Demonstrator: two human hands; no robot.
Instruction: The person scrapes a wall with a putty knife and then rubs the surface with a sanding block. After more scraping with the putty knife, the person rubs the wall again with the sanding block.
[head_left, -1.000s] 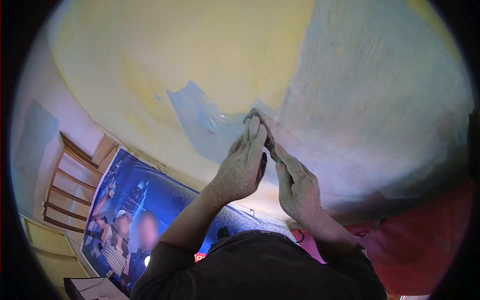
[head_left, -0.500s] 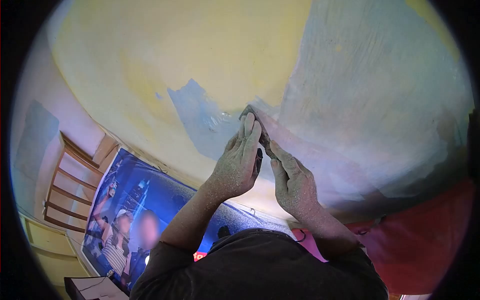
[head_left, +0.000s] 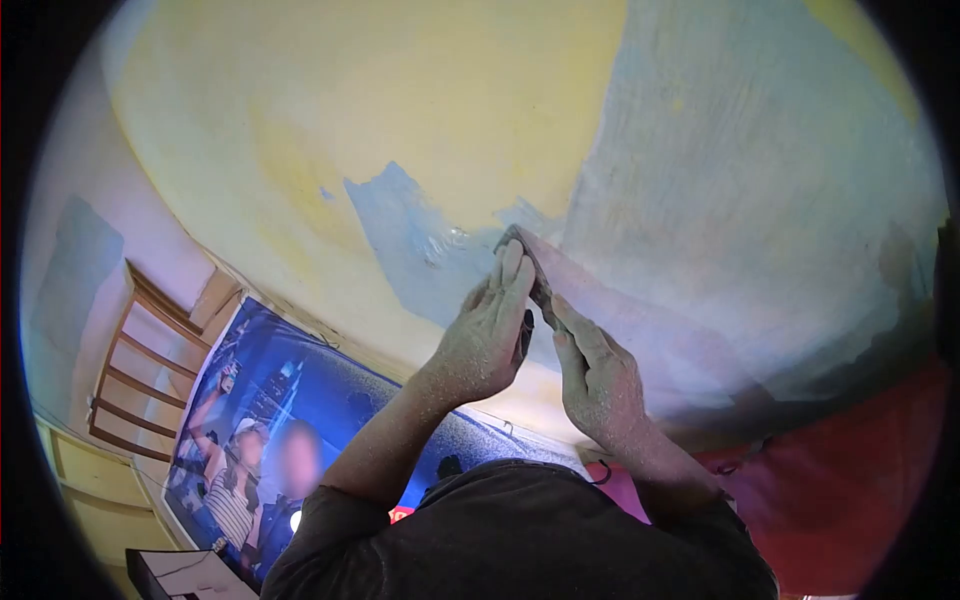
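Note:
A flat, dusty grey sanding block (head_left: 541,282) with a black handle lies tilted against the wall (head_left: 430,90), which is painted yellow with pale grey-blue patches. My left hand (head_left: 485,335) is wrapped round it, fingers stretched along its back towards the top corner. At its lower end, my right hand (head_left: 607,385) grips the edge, with thumb and fingers close together. White dust coats both hands and forearms. To the left of the block is a light blue patch (head_left: 395,240) with a shiny spot. The block's face against the wall is hidden.
A blue printed banner (head_left: 345,390) with pictured people hangs at lower left, beside a wooden ladder-like rack (head_left: 140,375). Red sheeting (head_left: 850,490) covers the lower right. A box-like object (head_left: 190,572) stands at bottom left.
Both hands and the sanding block have shifted slightly right and down across the wall. The grip looks the same.

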